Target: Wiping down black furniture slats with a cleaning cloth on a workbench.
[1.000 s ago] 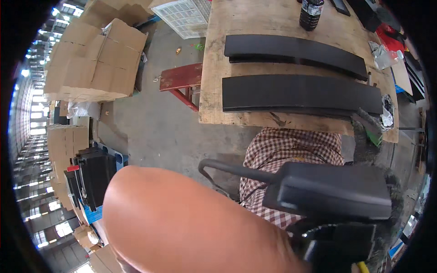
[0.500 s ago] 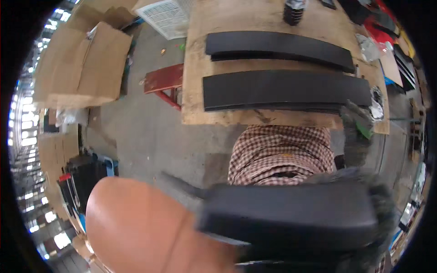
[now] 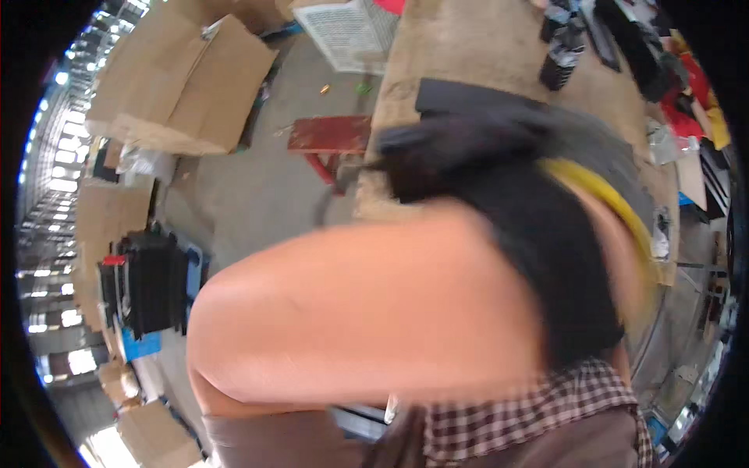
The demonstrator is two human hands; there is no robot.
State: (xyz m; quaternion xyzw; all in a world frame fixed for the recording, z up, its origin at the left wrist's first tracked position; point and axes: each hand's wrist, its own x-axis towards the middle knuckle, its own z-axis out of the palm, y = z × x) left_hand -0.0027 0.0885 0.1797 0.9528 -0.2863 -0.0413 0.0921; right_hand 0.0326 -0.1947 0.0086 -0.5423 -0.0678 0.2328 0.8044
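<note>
My bare left forearm crosses the middle of the view from the left, its elbow bent. It leads to a blurred black mass over the table, where my left hand [image 3: 460,152] appears to be in a dark glove. My right arm lies behind it, with a yellow edge along it. My right hand [image 3: 597,148] is a grey blur over the table, perhaps gloved. Both hands' fingers are smeared, so what they hold cannot be made out. Nearest to them is a flat black strip [image 3: 445,93] on the wooden table [image 3: 460,39], mostly hidden.
Dark bottles [image 3: 562,62] stand at the table's far right, near red and yellow items. A red stool [image 3: 328,134] is at the table's left edge. Further left are a large cardboard box [image 3: 179,93] and a stack of black pieces [image 3: 152,281].
My left arm has swung from low in front of me up and right over the table. The large dark shape low in view is gone. The view has shifted, moving the table rightward.
</note>
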